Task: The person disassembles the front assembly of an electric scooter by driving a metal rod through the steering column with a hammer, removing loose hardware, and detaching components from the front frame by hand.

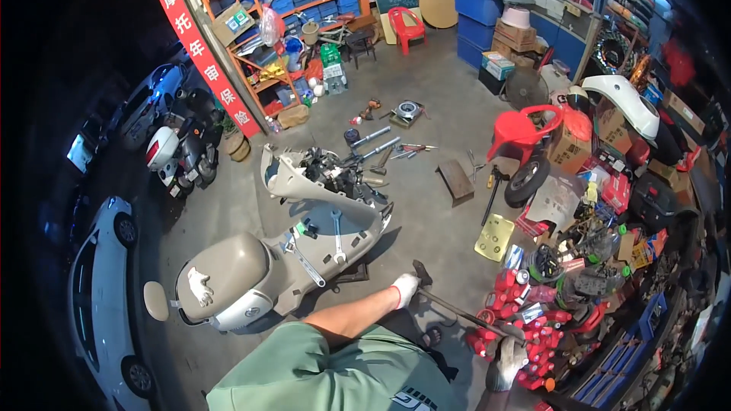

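- Hands sit well apart, left hand (406,291) and right hand (505,365) by opposite ends of the long dark bar (458,310) at 5 o'clock; can't tell how firmly they're closed.
- I'd use a wide grip (better control, imo), clear of the red bottles (542,332) at 4.
- Gloves hide the bar's ends; dark chunk (422,272) above: attached? Unclear.
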Demonstrator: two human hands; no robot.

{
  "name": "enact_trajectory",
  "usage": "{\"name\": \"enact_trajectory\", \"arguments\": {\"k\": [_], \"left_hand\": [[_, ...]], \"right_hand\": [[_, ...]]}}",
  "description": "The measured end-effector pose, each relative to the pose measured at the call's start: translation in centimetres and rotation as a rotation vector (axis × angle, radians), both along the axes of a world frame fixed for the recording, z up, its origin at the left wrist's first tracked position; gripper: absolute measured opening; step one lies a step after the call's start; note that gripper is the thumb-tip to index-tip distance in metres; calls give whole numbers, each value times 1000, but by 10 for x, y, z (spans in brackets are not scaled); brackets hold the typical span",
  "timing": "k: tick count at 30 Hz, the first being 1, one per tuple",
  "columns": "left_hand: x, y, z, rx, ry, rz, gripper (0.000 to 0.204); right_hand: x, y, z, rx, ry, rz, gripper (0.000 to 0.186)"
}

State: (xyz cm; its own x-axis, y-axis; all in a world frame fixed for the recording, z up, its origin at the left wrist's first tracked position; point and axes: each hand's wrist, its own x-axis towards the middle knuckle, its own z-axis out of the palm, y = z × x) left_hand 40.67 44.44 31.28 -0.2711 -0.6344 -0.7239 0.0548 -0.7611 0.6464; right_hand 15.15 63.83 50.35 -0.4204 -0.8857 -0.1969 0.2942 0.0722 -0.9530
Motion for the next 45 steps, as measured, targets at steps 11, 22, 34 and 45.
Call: {"name": "enact_trajectory", "arguments": {"k": [11, 22, 34, 45], "left_hand": [[107, -57, -42, -431, -1061, -134, 32], [178, -117, -127, -167, -955, -12, 56], [164, -90, -67, 291, -442, 1014, 43], [57, -83, -84, 295, -740, 1166, 33]], "right_hand": [[22, -223, 63, -91, 327, 326, 14], [156, -515, 142, -534, 804, 891, 11], [341, -620, 225, -891, 579, 1265, 24], [343, -689, 220, -883, 439, 1538, 13]]}}
